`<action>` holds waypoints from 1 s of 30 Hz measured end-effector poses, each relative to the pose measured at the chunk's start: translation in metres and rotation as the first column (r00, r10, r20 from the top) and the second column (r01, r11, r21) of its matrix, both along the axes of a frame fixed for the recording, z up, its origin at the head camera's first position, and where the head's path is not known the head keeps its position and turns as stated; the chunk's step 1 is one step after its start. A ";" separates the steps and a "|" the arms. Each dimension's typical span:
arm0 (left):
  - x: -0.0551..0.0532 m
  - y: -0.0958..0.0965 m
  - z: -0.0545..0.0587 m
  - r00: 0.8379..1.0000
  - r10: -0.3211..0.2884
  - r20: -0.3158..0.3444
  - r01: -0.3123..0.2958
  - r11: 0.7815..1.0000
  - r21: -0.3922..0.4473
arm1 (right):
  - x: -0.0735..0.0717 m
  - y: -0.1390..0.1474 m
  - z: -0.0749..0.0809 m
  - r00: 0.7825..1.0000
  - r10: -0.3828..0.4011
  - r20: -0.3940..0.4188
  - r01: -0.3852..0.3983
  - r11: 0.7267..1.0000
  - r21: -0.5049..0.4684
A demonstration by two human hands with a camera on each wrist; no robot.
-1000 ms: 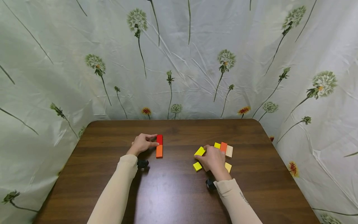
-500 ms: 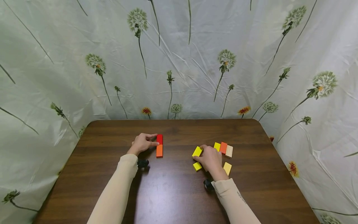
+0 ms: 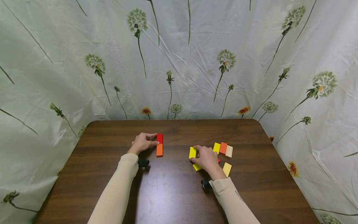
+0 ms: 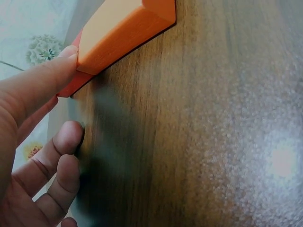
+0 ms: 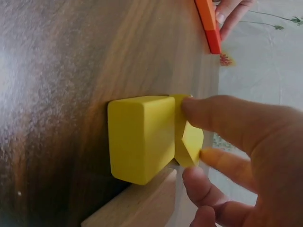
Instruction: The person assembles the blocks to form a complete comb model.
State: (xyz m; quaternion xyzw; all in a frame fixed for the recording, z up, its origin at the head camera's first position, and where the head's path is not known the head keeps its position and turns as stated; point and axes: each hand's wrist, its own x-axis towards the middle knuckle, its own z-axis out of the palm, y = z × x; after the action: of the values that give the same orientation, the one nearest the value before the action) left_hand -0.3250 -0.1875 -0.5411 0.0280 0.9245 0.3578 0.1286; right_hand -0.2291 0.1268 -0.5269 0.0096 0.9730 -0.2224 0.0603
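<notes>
"At the near right of the surface [image 3: 173, 193], what lies closest?"

"Pale block [image 3: 227, 169], flat. To its left, small yellow block [image 3: 197, 167], partly covered by the right hand [image 3: 207, 158]. Right wrist view adds a wood block [image 5: 137, 203] just beside that one."

"Right hand's state?"

"Clamped on the held block [image 3: 192, 152], yellow, between thumb and index finger. It sits just beyond the small yellow block; whether the two touch, cannot tell. Red piece [image 3: 218, 160] shows past the hand, mostly hidden."

"Farther out, same side?"

"Three side by side, left to right: far yellow block [image 3: 216, 147], far orange block [image 3: 222, 148], striped block [image 3: 228, 151]."

"And the left hand [image 3: 141, 143]?"

"Thumb and index finger apart, tips against the left side of two blocks set end to end: orange block [image 3: 159, 150] nearer, red block [image 3: 159, 138] beyond. Thumb tip at their joint."

"Past the surface?"

"Pale curtain [image 3: 195, 90], dandelion print, creased."
</notes>
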 end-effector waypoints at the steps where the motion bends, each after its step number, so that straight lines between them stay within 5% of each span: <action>1: 0.000 0.000 0.000 1.000 0.001 0.000 -0.001 1.000 -0.001 | 0.000 0.000 0.000 1.000 0.003 0.005 -0.003 1.000 -0.009; 8: 0.000 0.000 0.001 1.000 0.011 0.000 -0.011 1.000 -0.007 | 0.002 0.000 -0.001 0.997 -0.078 -0.028 0.075 0.993 -0.094; 14: 0.001 -0.001 0.000 1.000 0.016 0.001 -0.016 1.000 -0.002 | 0.001 0.001 -0.006 0.983 -0.181 -0.023 0.170 0.954 -0.245; 21: 0.001 -0.001 -0.002 1.000 0.014 0.000 -0.014 1.000 0.011 | 0.003 -0.005 -0.010 0.976 -0.215 -0.039 0.205 0.963 -0.177; 30: -0.001 -0.001 -0.002 1.000 0.019 0.010 -0.019 1.000 0.004 | 0.003 -0.019 -0.013 0.978 -0.204 -0.036 0.192 0.959 -0.206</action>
State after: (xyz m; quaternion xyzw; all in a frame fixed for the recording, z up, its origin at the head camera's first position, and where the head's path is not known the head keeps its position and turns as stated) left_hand -0.3264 -0.1883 -0.5431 0.0179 0.9234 0.3608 0.1300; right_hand -0.2259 0.1077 -0.5399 0.0943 0.9409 -0.3250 0.0107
